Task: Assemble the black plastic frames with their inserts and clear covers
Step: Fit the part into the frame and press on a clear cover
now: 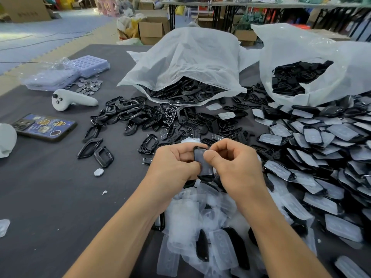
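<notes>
Your left hand [174,163] and right hand [230,161] pinch one black frame [202,162] between them, thumbs pressed to its clear-covered face, above the dark table [50,187]. Clear covers [200,215] lie heaped beneath your wrists; finished pieces [321,157] spread to your right. Loose frames [130,115] spill from a plastic bag [190,57] ahead. A phone [44,127] and controller [72,99] lie to the left.

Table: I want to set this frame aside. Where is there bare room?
Bare table cloth lies near left, bordered by the phone, two loose frames and the left forearm. Crowded: clear covers at the near edge, covered pieces right, frame heap centre.
</notes>
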Available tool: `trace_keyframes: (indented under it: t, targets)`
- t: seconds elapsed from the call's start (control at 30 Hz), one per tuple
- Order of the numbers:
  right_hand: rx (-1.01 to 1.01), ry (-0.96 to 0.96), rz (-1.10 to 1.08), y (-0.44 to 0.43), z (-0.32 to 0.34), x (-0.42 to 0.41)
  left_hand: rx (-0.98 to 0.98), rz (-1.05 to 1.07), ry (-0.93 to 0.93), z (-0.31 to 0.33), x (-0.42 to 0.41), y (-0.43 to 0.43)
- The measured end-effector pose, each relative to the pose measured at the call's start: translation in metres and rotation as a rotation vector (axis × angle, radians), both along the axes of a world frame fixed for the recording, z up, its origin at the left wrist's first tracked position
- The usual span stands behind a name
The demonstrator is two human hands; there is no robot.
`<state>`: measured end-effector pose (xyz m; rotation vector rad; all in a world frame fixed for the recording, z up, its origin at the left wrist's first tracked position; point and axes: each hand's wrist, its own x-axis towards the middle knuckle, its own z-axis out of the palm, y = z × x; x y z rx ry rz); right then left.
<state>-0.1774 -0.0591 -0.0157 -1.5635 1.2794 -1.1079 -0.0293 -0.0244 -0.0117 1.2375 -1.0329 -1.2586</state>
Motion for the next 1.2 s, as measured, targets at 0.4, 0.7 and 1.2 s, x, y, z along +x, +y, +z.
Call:
trace_keyframes:
  t: [0.4, 0.7, 1.2]
  targets:
    - [-0.050, 0.060, 0.009, 0.004, -0.001, 0.001, 0.067, 0.087, -0.056, 0.006, 0.002, 0.001]
    - [-0.055, 0.034, 0.028, 0.004, 0.002, -0.001, 0.028, 0.144, -0.027, 0.008, 0.002, 0.000]
    - [-0.007, -0.055, 0.076, 0.003, 0.005, -0.001, 0.022, 0.120, -0.132, 0.010, 0.010, 0.002]
